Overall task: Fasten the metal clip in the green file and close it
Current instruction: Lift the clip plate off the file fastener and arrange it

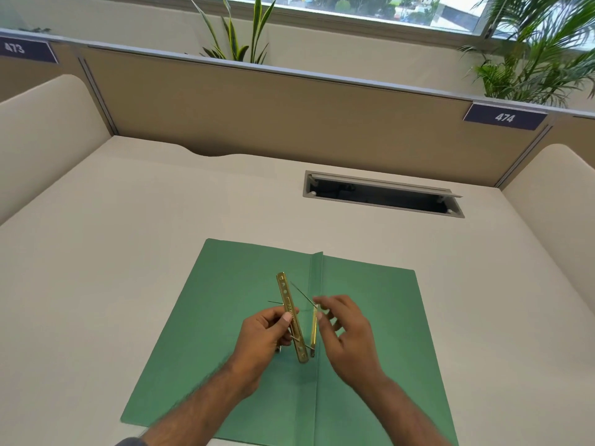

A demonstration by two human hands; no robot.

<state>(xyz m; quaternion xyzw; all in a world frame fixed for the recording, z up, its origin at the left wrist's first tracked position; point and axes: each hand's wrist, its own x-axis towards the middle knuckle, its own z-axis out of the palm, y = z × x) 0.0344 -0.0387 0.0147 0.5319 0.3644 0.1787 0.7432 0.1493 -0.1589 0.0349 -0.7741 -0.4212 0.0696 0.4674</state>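
The green file [225, 304] lies open and flat on the desk, its centre fold running away from me. Above the fold, my left hand [264, 336] pinches a long gold metal clip bar [291, 317], held almost upright, with thin prongs sticking out beside it. My right hand [344, 333] is just right of it, fingertips on a second, narrower gold clip strip [313, 329] that stands on the fold. The two gold pieces are a small gap apart.
A cream desk [112, 252] carries the file. An open cable hatch [383, 196] is sunk into the desk at the back right. Beige partitions [289, 117] wall the desk on three sides, with plants behind.
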